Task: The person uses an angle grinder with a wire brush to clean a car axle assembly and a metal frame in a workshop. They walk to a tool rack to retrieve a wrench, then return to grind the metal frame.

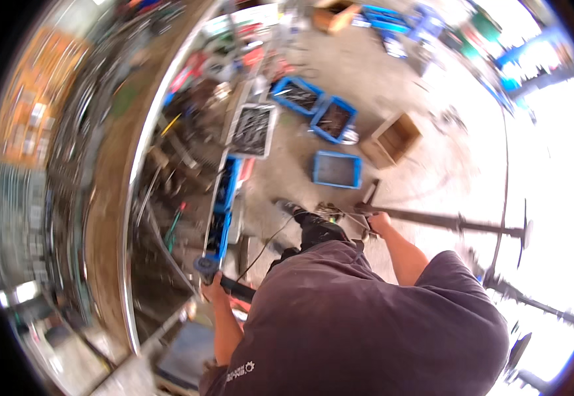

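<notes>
My left hand is closed around an angle grinder, whose round head points away from me beside the workbench. Out to the right, my right hand is closed at the left end of a long dark metal bar. The bar stretches rightward to an upright crosspiece. Motion blur softens the picture, and the right fingertips are partly hidden. A thin cable runs near my legs.
Left is a long workbench with cluttered metal parts beneath. Blue bins line its side. On the floor ahead stand a grey tray of metal pieces, a blue-rimmed bin and an open wooden box. A cable hangs at right.
</notes>
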Tool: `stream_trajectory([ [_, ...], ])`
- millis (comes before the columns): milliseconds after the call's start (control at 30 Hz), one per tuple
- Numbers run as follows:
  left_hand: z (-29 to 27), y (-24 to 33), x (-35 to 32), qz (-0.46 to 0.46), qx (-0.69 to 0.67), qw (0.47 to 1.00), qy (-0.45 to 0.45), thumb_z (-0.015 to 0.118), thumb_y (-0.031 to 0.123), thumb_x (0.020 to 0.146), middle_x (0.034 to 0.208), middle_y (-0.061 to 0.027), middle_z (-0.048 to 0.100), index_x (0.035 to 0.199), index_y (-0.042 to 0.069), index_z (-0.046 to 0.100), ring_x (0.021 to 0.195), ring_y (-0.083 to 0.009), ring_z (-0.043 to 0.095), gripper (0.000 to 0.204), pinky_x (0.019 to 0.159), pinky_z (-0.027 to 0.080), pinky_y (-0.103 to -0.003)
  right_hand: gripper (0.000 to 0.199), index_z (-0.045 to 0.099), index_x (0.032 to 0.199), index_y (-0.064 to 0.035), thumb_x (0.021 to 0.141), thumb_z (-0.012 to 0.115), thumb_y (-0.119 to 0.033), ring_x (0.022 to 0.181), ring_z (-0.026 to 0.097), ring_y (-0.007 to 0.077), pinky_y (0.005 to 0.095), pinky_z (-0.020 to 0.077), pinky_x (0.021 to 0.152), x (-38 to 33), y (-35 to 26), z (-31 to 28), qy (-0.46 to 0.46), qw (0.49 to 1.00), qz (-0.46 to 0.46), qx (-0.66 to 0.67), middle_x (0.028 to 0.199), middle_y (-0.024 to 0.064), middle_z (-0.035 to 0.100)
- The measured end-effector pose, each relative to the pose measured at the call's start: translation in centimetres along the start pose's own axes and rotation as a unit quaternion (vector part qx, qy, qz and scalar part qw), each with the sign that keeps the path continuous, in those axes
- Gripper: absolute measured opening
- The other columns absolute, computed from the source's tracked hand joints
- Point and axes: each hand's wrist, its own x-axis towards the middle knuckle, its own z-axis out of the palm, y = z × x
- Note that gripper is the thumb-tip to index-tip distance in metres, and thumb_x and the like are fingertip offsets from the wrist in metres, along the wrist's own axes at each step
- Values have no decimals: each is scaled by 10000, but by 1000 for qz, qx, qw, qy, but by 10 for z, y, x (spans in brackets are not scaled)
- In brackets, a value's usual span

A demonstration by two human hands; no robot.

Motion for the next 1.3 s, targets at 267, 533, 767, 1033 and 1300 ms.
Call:
stream_trajectory([
  [267, 62, -3, 46, -134, 126, 960, -210, 855, 246, 880, 1144, -205, 669, 1303, -95, 566, 883, -308, 693, 615, 608, 591, -479, 266, 794, 1021, -35, 916, 571, -136, 728, 770, 289, 444, 611, 627, -128, 234, 95, 80, 989, 120, 23, 882, 168, 788],
  [533, 135, 61, -9, 60, 192, 951, -236, 841, 235, 871, 1224, -240, 649, 1347, -40, 575, 954, -328, 690, 610, 697, 612, -531, 241, 823, 1019, -72, 866, 696, -208, 887, 782, 298, 427, 638, 761, -190, 378, 192, -29, 986, 66, -148, 1080, 162, 785],
  [767, 165, 74, -49, 138, 222, 930, -258, 860, 129, 807, 1234, -268, 682, 1282, -99, 585, 1003, -344, 702, 595, 814, 609, -454, 307, 793, 1066, -25, 869, 633, -198, 729, 777, 296, 418, 627, 686, -146, 308, 127, 67, 966, 133, 213, 934, 189, 768],
  [1033, 196, 66, -124, 288, 218, 865, -348, 923, 105, 623, 1248, -194, 687, 1269, -77, 611, 1090, -349, 681, 740, 978, 538, -456, 604, 667, 1356, 26, 950, 726, -418, 871, 759, 253, 406, 630, 780, -147, 157, -50, 58, 971, -106, 207, 1078, 179, 753],
  [1300, 247, 144, -240, 451, 265, 755, -395, 964, 214, 536, 1227, -229, 674, 1277, -7, 614, 1120, -452, 653, 849, 997, 515, -507, 959, 429, 1578, 34, 978, 612, -691, 1399, 542, 334, 412, 442, 1152, -237, -57, -15, -84, 923, -285, 246, 1523, 249, 550],
])
